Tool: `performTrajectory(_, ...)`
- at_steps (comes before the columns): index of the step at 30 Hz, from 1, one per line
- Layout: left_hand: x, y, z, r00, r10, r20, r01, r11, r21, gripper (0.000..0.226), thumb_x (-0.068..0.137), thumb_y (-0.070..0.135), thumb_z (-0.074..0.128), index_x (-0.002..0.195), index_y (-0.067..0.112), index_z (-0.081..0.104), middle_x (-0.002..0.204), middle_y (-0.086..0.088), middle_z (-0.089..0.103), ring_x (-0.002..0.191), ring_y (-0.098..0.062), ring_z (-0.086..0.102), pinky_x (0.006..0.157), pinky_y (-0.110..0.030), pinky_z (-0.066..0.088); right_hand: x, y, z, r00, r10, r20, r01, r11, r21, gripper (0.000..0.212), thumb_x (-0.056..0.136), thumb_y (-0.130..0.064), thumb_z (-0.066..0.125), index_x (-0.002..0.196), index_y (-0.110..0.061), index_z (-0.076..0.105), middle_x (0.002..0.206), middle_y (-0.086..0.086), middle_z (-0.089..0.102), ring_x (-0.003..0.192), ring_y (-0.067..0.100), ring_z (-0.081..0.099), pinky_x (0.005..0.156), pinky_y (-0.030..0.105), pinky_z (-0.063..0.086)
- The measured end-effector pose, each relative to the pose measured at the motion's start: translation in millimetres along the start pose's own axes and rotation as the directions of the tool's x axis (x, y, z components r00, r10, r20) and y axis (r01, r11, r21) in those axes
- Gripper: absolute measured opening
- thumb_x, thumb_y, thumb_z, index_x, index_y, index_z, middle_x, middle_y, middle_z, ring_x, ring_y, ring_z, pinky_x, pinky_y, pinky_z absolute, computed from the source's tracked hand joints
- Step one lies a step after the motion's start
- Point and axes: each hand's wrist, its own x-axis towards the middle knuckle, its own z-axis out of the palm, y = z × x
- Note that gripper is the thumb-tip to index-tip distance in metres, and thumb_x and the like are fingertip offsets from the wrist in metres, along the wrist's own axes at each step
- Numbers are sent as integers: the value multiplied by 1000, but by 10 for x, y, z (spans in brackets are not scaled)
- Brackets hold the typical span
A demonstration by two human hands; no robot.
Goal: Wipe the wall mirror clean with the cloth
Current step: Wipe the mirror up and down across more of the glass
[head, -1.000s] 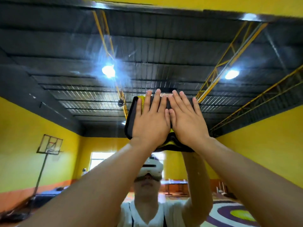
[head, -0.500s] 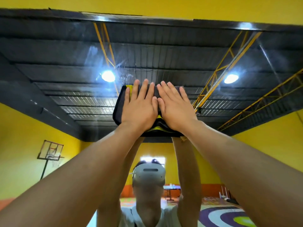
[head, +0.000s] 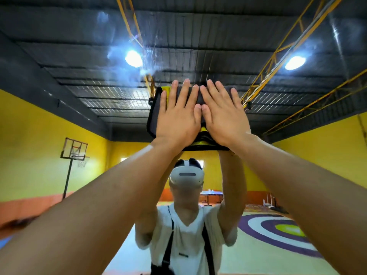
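Left hand (head: 177, 120) and right hand (head: 224, 120) side by side, fingers straight, pressing folded dark cloth (head: 154, 114) flat against smeared wall mirror (head: 59, 56), arms raised

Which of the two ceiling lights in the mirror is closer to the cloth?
The left round white light, just up-left of the black, yellow-edged cloth; the right light sits farther off.

We count two hands, the left hand (head: 176, 120) and the right hand (head: 224, 120), one cloth (head: 154, 114) and one wall mirror (head: 59, 46). In the glass we count two lights, a left lamp (head: 133, 58) and a right lamp (head: 295, 62), one basketball hoop (head: 74, 149) and one headset (head: 187, 176).
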Motion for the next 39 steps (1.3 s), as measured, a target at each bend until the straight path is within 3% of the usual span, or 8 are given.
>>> performTrajectory(7, -533, 185, 71, 1000, -13, -27, 14, 1000, 18, 61, 108, 42, 13, 165, 22, 18, 173, 0, 8, 160, -25, -3, 129, -51, 3, -531, 0, 90, 999, -41, -11, 41, 999, -4, 61, 108, -43, 9, 165, -23, 14, 174, -2, 7, 160, 15, -2, 129, 48, -1)
performTrajectory(14, -1008, 292, 132, 1000, -8, -5, 8, 999, 48, 58, 110, 39, 18, 165, 22, 20, 173, -1, 8, 160, -26, -2, 128, -53, 7, -1022, -65, 240, 995, -45, -85, 43, 999, -25, 57, 110, -39, 20, 164, -19, 25, 172, 1, 18, 160, 18, 9, 129, 50, 9)
performTrajectory(33, -2222, 416, 181, 996, 64, 56, -66, 997, 34, 58, 110, 35, 26, 165, 19, 19, 173, -6, 10, 160, -30, 2, 127, -55, 13, -2287, -344, 311, 999, -43, -4, 43, 998, -37, 59, 110, -35, 24, 165, -15, 17, 173, 6, 10, 160, 22, 6, 128, 53, 13)
performTrajectory(39, -2760, 443, 197, 993, 85, 80, -87, 996, 17, 60, 106, 35, 32, 163, 19, 25, 172, -6, 16, 159, -32, 9, 126, -56, 16, -2838, -451, 360, 998, -66, 3, 66, 998, -18, 57, 111, -34, 29, 164, -14, 23, 172, 8, 17, 160, 23, 12, 128, 54, 15)
